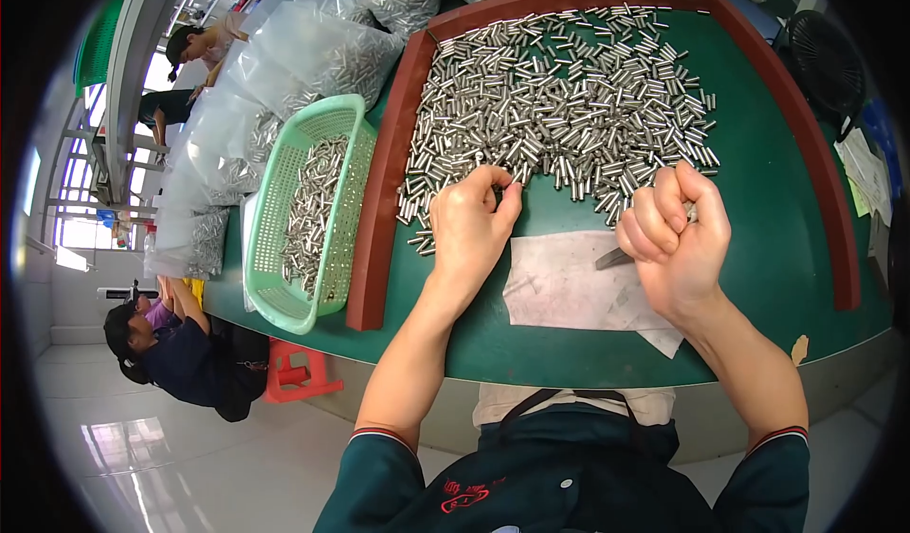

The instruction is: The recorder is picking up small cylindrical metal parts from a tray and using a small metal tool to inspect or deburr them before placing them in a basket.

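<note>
A wide heap of small shiny metal pins [569,97] is spread over the green tabletop. At its near edge is my left hand [471,222], thumb and forefinger pinched together among the pins; whatever lies between the fingertips is too small to make out. My right hand [678,239] is a closed fist to the right, above a stained pale cloth [559,291]. Out of this fist sticks the flat grey end of a metal tool [613,259], pointing left over the cloth; the fingers hide the rest of it.
A red-brown raised frame [387,182] borders the heap. To its left stands a green plastic basket [261,239] of pins, beside several clear bags [322,50] of pins. A black fan [825,59] sits at the far right. Two people work at left, near a red stool [296,372].
</note>
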Demonstrator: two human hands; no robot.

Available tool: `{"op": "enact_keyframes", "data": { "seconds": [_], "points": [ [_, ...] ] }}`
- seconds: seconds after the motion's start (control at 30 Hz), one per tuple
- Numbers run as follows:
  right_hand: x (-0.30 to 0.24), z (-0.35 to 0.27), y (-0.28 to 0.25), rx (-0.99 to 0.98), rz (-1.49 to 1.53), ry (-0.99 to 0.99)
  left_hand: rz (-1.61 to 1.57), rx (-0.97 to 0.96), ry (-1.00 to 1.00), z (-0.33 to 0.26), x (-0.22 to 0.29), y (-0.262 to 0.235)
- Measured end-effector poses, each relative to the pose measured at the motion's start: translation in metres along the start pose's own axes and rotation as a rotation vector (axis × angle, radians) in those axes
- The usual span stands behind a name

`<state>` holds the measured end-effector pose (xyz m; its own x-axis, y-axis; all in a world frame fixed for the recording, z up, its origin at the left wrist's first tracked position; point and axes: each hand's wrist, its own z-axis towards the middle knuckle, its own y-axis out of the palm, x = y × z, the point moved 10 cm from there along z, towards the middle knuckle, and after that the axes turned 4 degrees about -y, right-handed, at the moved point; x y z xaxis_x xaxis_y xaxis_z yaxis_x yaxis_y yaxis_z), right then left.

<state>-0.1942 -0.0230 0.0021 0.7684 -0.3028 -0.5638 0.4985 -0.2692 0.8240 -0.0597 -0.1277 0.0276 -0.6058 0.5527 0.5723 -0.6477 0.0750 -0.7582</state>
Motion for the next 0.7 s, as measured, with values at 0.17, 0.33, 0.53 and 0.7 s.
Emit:
{"op": "enact_keyframes", "data": {
  "seconds": [0.17,0.33,0.53,0.7],
  "points": [
    [-0.007,0.0,0.002,-0.036,-0.019,-0.059,-0.263,-0.487,-0.028,-0.035,0.026,0.025],
    [0.002,-0.006,0.01,-0.132,-0.129,-0.048,-0.166,-0.551,0.137,-0.048,0.047,0.034],
    [0.014,-0.008,0.011,-0.167,-0.123,-0.03,-0.158,-0.538,0.141,-0.049,0.047,0.034],
    [0.014,-0.009,0.013,-0.167,-0.134,-0.042,-0.149,-0.558,0.133,-0.049,0.046,0.035]
  ]
}}
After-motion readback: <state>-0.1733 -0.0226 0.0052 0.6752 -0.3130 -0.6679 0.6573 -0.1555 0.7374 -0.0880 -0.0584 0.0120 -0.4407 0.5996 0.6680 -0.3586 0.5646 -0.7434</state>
